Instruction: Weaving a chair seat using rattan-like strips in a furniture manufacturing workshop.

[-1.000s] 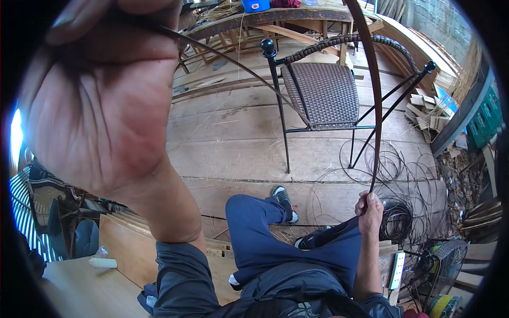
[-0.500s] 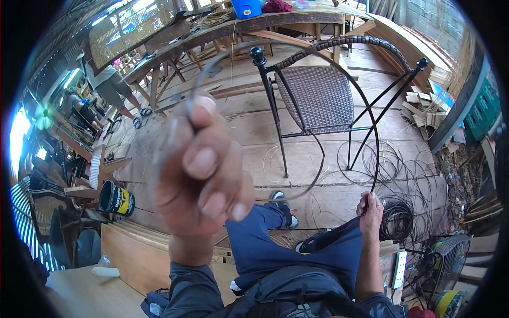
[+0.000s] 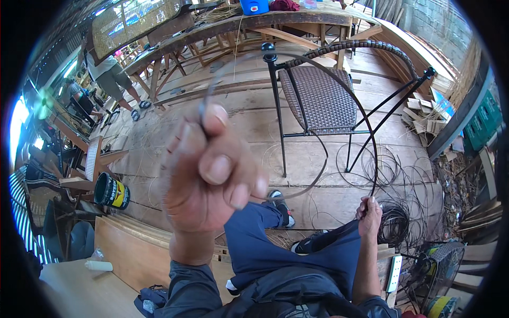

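Observation:
My left hand [image 3: 212, 164], raised close to the camera, pinches a thin dark weaving strand [image 3: 375, 153]. The strand arches from there across to my right hand [image 3: 370, 216], whose closed fingers grip it low on the right. Another length curves from below my left hand up to the edge of the woven seat; whether it is the same strand I cannot tell. Ahead stands a chair with a black metal frame [image 3: 279, 119], a brown woven seat [image 3: 323, 98] and a curved rail [image 3: 366, 45] wrapped in dark strand. Neither hand touches the chair.
Loose strand coils [image 3: 393, 225] lie on the plank floor right of my feet. A power strip [image 3: 394, 273] and a fan [image 3: 442, 262] are near my right arm. A bucket [image 3: 112, 192] stands left. Behind the chair runs a long workbench [image 3: 297, 20]; another person [image 3: 114, 79] stands beyond.
My left hand has shifted slightly right and down, still pinching the strand. My right hand keeps its grip and has barely moved. The view has shifted a little.

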